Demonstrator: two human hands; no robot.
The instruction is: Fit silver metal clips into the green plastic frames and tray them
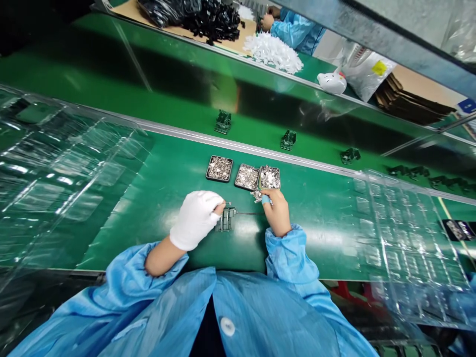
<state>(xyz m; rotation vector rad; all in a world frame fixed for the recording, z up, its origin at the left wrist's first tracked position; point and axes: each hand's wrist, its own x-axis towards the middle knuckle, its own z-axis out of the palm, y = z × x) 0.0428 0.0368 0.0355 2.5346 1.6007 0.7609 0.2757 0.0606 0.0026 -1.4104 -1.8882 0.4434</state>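
My left hand [196,219], in a white glove with the thumb tip bare, is closed at the upper left edge of a dark, see-through plastic frame [225,220]. A tiny bright piece shows by its fingertips. From the frame a thin rod [248,213] runs right, toward my other hand. My right hand [275,210], bare with a blue wrap on one finger, has its fingertips pinched over a small heap of shiny metal pieces [256,196]. What lies between those fingertips is mostly hidden.
Three black trays of metal pieces stand ahead: left [219,168], middle [247,176], right [269,177]. Similar frames [223,122] sit beyond the metal rail [186,138]. Clear plastic trays [405,238] flank me. Behind the barrier, a co-worker's blue sleeve [293,32] shows near white strips [275,53].
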